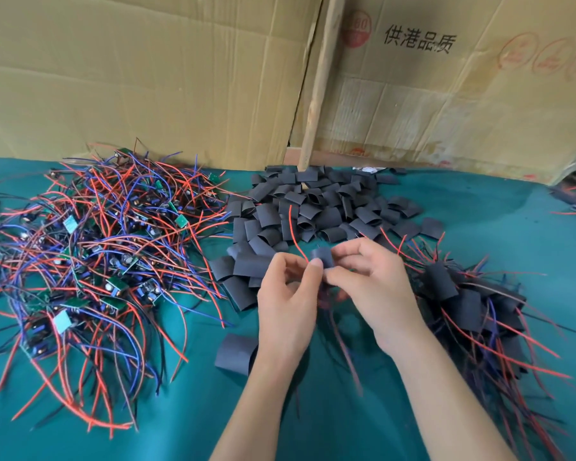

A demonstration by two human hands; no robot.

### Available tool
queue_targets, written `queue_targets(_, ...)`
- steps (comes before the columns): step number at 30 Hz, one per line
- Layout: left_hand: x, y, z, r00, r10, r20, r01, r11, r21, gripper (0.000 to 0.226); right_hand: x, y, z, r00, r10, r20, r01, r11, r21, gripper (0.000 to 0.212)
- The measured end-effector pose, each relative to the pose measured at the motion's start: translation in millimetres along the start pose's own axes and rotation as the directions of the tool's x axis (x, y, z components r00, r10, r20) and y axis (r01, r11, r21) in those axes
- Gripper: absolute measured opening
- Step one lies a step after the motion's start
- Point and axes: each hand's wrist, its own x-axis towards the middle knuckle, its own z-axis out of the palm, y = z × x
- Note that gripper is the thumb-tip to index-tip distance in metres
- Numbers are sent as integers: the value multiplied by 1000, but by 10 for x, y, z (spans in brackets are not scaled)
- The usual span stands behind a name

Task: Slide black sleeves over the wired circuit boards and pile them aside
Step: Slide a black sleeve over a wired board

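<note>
**Sleeving station: both hands engaged on one black sleeve**

We note a teal cloth-covered table [479,221] under both hands. Left of the left hand lies a large tangle of green wired circuit boards [90,261]; beyond both hands, a heap of flat black sleeves [313,207]; right of the right hand, a pile of sleeved boards [473,301]. Our left hand [286,304] and right hand [376,284] both pinch one short black tubular sleeve [323,256], a red wire [293,231] rising from it.
</note>
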Motion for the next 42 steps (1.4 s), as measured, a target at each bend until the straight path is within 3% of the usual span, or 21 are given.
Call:
queue_targets(2, 2, 8, -3, 999, 34, -7, -34, 999, 23, 15, -34, 31, -15, 999, 12, 42, -17, 990, 138, 25)
queue_targets(4, 3, 2, -5, 999, 45, 18, -46, 998, 53, 13, -47, 54, -42, 999, 12, 42, -19, 986, 167, 31)
queue_targets(5, -2, -1, -1, 999, 41, 31, -43, 997, 60, 13, -51, 63, -66, 1000, 8, 19, -11, 992, 126, 34)
queue_targets(7, -3, -9, 5, 999, 19, 37, -21, 998, 64, 12, -21, 87, -148, 992, -55, -110, 40, 990, -133, 34)
queue_targets(9, -3, -4, 9, 1000, -1, 20, 0, 999, 46, 10, 2, 68, -305, 950, -211, -230, 73, 867, -493, 28)
queue_targets(11, 6, 2, 9, 1000, -5, -2, 5, 999, 34, 8, 28, -10, -489, 917, -302, -260, 21, 690, -724, 24)
queue_targets(15, -13, 4, 13, 998, 11, -66, -6, 997, 82, 12, 146, -61, -708, 963, -153, -221, -160, 332, -929, 29)
queue_targets(17, -11, 12, 5, 992, 50, -118, -32, 988, 151, 17, 212, -69, -721, 974, -125, -192, -156, 248, -956, 35)
queue_targets(19, 0, 23, -7, 987, 102, -126, -71, 971, 228, 15, 284, -104, -686, 974, -172, -150, -102, 256, -961, 43)
queue_targets(21, -9, 39, -6, 985, 129, -117, -95, 961, 261, 13, 323, -117, -589, 985, -172, -27, 8, 196, -981, 47)
queue_targets(23, -17, 43, -11, 985, 133, -110, -99, 957, 273, 13, 304, -39, -494, 991, -98, 90, 95, 46, -994, 40)
queue_targets(25, -15, 42, -20, 985, 131, -109, -98, 958, 269, 13, 230, 113, -531, 995, -39, 96, 95, -29, -995, 35)
queue_targets(29, 4, 33, -13, 987, 115, -113, -81, 960, 268, 13, 54, 348, -842, 973, -143, 179, 159, -142, -977, 32)
queue_targets(37, -13, 37, -16, 991, 102, -92, -73, 957, 280, 14, 112, 400, -1397, 913, -215, 347, 319, -156, -935, 34)
queue_targets(42, -4, 21, -20, 991, 98, -87, -67, 951, 302, 14, 140, 315, -1726, 943, -9, 332, 327, -149, -933, 48)
